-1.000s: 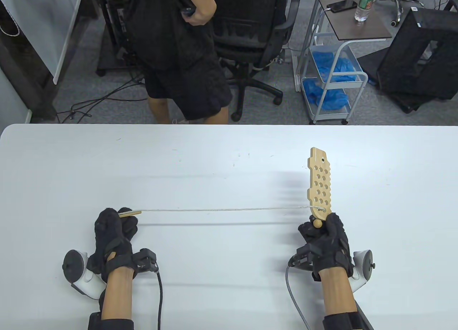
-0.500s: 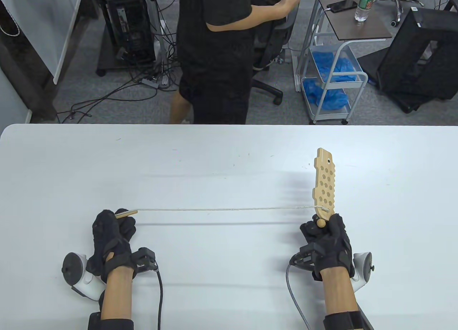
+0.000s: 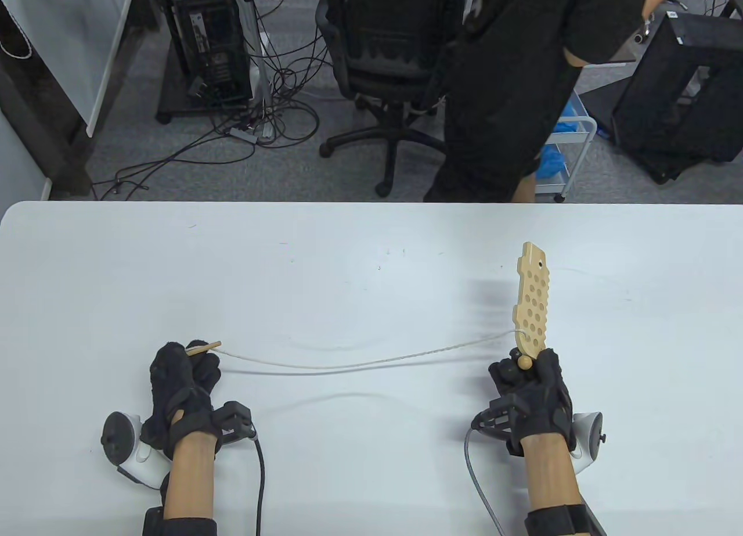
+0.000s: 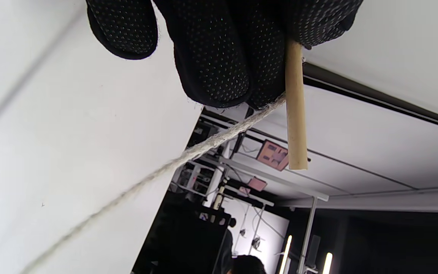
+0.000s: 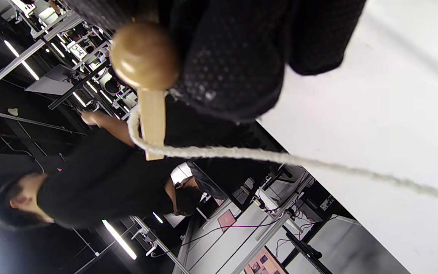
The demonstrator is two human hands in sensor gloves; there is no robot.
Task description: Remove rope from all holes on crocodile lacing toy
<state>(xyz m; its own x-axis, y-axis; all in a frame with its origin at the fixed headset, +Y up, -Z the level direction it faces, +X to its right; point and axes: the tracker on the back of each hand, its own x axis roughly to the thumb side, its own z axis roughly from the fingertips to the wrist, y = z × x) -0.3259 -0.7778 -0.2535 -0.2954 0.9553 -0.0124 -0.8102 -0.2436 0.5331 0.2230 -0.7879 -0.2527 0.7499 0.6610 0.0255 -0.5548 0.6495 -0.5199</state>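
Observation:
My right hand (image 3: 525, 376) grips the tail end of the wooden crocodile lacing toy (image 3: 533, 301) and holds it upright above the table, head pointing away. A round wooden bead (image 3: 525, 362) sits at my thumb; it shows large in the right wrist view (image 5: 145, 55). The pale rope (image 3: 371, 362) leaves the lowest hole of the toy and sags leftward to my left hand (image 3: 186, 367), which pinches the wooden needle tip (image 3: 203, 348). The left wrist view shows that needle (image 4: 295, 114) sticking out below my fingers (image 4: 219, 57), rope (image 4: 188, 156) trailing off.
The white table (image 3: 371, 251) stretches wide around both hands. A person in black stands just beyond its far edge at the right (image 3: 511, 94). An office chair (image 3: 389, 65), a computer tower (image 3: 209, 42) and floor cables lie behind.
The rope was taut between my hands and now hangs slack in a curve. The toy has shifted slightly right. The person behind the table has walked to the right.

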